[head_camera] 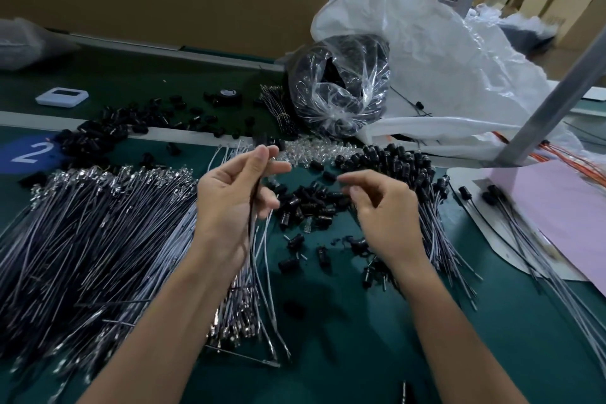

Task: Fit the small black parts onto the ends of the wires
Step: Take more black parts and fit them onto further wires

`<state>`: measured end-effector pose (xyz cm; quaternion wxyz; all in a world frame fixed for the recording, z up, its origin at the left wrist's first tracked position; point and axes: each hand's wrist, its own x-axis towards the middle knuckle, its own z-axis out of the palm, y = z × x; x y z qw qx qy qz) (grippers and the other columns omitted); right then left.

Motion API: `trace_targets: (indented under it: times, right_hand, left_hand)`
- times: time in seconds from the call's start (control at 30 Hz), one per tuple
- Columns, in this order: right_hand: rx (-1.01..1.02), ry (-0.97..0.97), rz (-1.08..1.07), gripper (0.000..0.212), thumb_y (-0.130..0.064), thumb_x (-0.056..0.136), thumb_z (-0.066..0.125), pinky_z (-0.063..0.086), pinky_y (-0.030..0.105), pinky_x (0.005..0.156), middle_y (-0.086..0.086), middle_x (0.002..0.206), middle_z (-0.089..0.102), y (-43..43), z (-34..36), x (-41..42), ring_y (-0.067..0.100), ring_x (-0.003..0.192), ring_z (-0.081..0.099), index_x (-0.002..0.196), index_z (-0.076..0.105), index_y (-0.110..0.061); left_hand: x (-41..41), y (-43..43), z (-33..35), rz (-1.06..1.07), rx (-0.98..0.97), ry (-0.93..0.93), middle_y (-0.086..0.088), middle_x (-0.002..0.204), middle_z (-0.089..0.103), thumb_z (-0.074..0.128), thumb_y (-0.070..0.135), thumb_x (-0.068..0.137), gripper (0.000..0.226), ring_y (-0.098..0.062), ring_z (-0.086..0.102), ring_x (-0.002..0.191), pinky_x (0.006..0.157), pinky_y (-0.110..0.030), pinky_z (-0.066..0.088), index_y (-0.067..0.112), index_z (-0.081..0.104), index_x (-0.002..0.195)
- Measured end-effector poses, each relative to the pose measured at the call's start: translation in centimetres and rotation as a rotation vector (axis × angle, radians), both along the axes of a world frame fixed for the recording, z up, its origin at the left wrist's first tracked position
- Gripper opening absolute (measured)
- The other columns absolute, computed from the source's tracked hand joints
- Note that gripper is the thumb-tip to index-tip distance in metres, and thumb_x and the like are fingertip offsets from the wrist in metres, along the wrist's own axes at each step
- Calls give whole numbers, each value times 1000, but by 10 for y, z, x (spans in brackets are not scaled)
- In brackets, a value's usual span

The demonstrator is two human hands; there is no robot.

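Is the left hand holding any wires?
Yes, the left hand pinches a few thin grey and black wires, which hang down below its palm.

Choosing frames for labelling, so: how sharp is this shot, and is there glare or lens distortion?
Head view: both the left hand, pinching a wire, and the right hand are slightly motion-blurred; glare streaks the clear bag; wide-angle distortion tilts the grey post; background is soft.

We see a factory floor. Heaps of wires (82,223) cover a green workbench (344,338), and cardboard boxes (574,0) stand behind.
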<state>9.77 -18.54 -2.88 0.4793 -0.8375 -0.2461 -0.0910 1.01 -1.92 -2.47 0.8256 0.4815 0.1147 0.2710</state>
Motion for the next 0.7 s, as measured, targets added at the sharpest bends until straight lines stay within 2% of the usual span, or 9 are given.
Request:
trace_targets:
  times: [0.07, 0.13, 0.23, 0.33, 0.43, 0.6, 0.7]
  right_hand:
    - [-138, 43, 71, 27, 0, 92, 61, 46, 4, 72, -12, 89, 71, 0, -3, 1, -9, 83, 63, 98, 76, -20]
    - [-230, 24, 171, 29, 3, 90, 63, 43, 5, 74, -10, 90, 68, 5, -5, -3, -5, 83, 61, 99, 77, -21]
    - [-424, -90, 256, 35, 4, 87, 62, 44, 21, 87, -3, 97, 62, 15, -14, -7, 12, 97, 52, 108, 75, -21]
    - [-472, -177, 219, 25, 1, 85, 67, 47, 29, 85, -1, 97, 60, 19, -19, -9, 15, 96, 53, 102, 75, -15]
    - [-480, -209, 237, 11, -3, 83, 71, 50, 38, 83, 2, 95, 62, 18, -17, -9, 20, 94, 56, 92, 73, -9]
    - [-569, -234, 266, 17, -6, 86, 67, 47, 36, 78, -4, 97, 63, 17, -15, -10, 14, 96, 48, 97, 70, -17]
    - [-607, -266, 283, 18, -7, 88, 63, 42, 27, 75, -7, 97, 63, 17, -17, -8, 13, 97, 43, 100, 65, -20]
  left_hand:
    - [1, 1, -1, -21, 71, 79, -7, 81, 76, 66, 26, 79, 27, -4, 48, 32, 31, -12, 34, 7, 70, 98]
    - [3, 0, -3, -33, 131, 143, -7, 83, 77, 66, 20, 84, 24, -5, 45, 30, 29, -13, 30, 5, 68, 103]
    - [4, 0, -8, -33, 177, 208, -3, 88, 77, 66, 16, 90, 17, -7, 48, 32, 32, -15, 33, 9, 67, 105]
    - [5, 1, -11, -60, 152, 226, -2, 91, 78, 65, 12, 91, 19, -10, 59, 43, 39, -16, 40, 8, 66, 109]
    - [6, 0, -13, -88, 184, 242, -4, 92, 77, 65, 11, 92, 22, -10, 60, 47, 39, -14, 39, 5, 65, 114]
    - [6, -2, -14, -85, 242, 233, -5, 87, 77, 64, 11, 93, 15, -8, 49, 40, 38, -12, 34, 9, 66, 108]
    - [7, -3, -14, -98, 231, 222, -7, 87, 77, 64, 10, 93, 14, -7, 46, 40, 39, -10, 35, 8, 67, 107]
